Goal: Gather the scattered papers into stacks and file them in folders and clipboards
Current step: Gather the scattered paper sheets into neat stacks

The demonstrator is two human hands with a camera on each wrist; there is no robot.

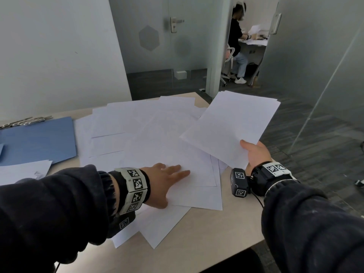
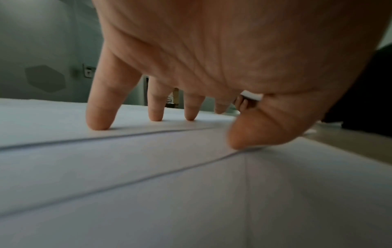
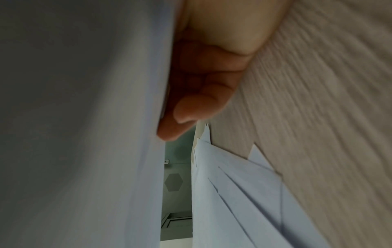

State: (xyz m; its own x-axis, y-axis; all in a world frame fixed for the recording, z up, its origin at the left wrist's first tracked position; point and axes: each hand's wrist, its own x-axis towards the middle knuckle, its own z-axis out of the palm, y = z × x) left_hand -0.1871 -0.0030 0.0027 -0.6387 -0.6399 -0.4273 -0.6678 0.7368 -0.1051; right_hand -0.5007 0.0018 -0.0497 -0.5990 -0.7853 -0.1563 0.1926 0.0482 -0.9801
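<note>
papers (image 1: pixel 157 134) lie fanned and overlapping across the middle of the bench (image 1: pixel 206 243), so the gathering looks barely begun. the right hand (image 1: pixel 256 154) holds a thin stack (image 1: pixel 232 127) lifted off the bench at its right edge, its grip clamped on the near corner with the thumb on top and the fingers (image 3: pixel 184 110) curled beneath. the left hand (image 1: pixel 165 180) rests flat on the loose sheets, its grip apart, fingertips (image 2: pixel 97 120) and thumb pressing the top page; i judge it is about to slide another sheet free. nothing is filed yet: the blue folder (image 1: pixel 39 140) lies closed at the left, with metal clips (image 1: pixel 25 121) of what may be clipboards just behind it, their number unclear.

counted: one held stack, one blue folder in plain view, a few more sheets (image 1: pixel 21 170) near the left edge, and roughly a dozen scattered sheets, though the overlaps hide the true number. still to do: gather, square, file.
</note>
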